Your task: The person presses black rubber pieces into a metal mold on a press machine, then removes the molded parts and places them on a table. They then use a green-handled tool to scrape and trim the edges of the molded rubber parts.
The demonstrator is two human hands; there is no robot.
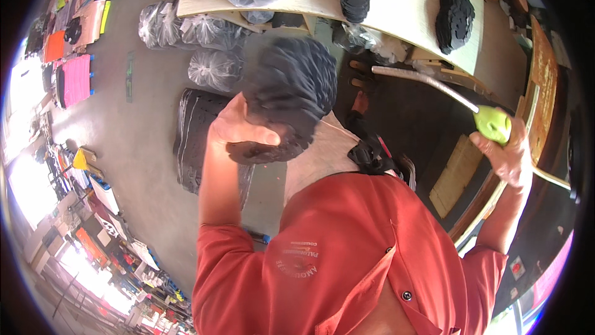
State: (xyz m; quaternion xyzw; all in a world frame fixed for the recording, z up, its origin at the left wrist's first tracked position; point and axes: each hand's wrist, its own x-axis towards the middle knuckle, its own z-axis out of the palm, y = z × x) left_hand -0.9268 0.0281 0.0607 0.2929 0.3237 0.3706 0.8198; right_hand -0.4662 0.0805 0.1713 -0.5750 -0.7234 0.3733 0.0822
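Black foam stack (291, 96) being gripped by L hand (238, 124); R hand (511, 155) clutching green-handled knife (493, 123). Trimming looks unfinished, more stacks waiting on bench (403, 6).

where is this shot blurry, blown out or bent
Head view: the stack of black foam soles in the left hand is smeared by motion blur; the right hand with its green-handled tool is sharper; daylight blows out the left rim; the pale workbench edge bends with the fisheye; corners are black.
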